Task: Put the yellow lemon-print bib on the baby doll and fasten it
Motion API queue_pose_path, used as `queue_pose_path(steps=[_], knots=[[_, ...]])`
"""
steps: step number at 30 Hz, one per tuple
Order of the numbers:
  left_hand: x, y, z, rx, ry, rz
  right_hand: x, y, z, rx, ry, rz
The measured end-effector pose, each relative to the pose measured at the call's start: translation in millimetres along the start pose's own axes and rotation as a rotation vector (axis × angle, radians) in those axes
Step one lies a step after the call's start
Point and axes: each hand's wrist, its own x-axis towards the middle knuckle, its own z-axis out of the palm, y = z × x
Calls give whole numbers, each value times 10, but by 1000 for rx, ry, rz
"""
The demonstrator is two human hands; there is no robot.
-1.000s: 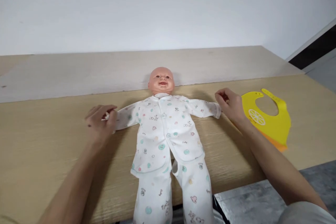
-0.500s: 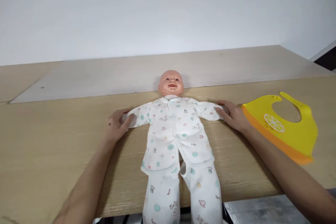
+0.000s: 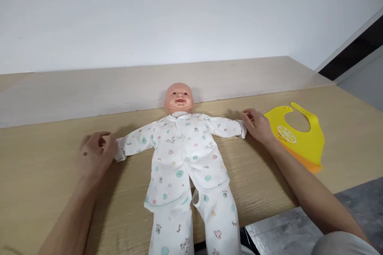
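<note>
The left hand (image 3: pixel 95 153) stood beside one sleeve end (image 3: pixel 120 151) of the doll (image 3: pixel 187 147), its fingers loosely curled; nothing showed in its grasp, and whether the fingertips touched the cloth could not be told. The right hand (image 3: pixel 257 126) was likewise half curled, just beside the opposite cuff (image 3: pixel 243 129), and whether it pinched the fabric could not be told either. Between the two hands, the doll lay on its back on the counter (image 3: pixel 44 187), arms spread, its bald head (image 3: pixel 178 97) farther from the person than either hand. The likeliest trouble seemed to be an uneven tug: had one hand taken a cuff and pulled harder than the other, the doll could have twisted, or the sleeve could have slid along the arm. The printed top (image 3: pixel 170 163) hung loose at its hem, so a pull at the sleeves might also have bunched it. Nearer the person than the hands, the trousers (image 3: pixel 172 227) appeared to reach past the counter's near edge, so a pull that way risked drawing the doll toward the floor (image 3: pixel 284 231). The yellow bib (image 3: pixel 303 143) lay flat just beyond the right hand, on its outer side, where a careless sweep of that wrist or forearm could have shoved it aside.
</note>
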Motion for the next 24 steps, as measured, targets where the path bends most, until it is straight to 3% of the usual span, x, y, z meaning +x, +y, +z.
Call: queue_pose_path(steps=[5,9,14,17,20,24], knots=[[52,15,-71,56,-173,-144,-4,-37,-49,92,-155,105],[36,82,-84,-46,-189,-184,-9,-55,-52,148,-161,152],[-15,192,-126,-263,-266,-390,-27,-81,-28,107,-148,96],[-31,213,-129,-374,-256,-467,-36,-105,-15,133,-194,85],[-18,166,-87,-454,-232,-442,-32,-121,-15,223,-242,124],[15,66,-5,-571,-180,-443,-3,-168,-55,463,-253,315]])
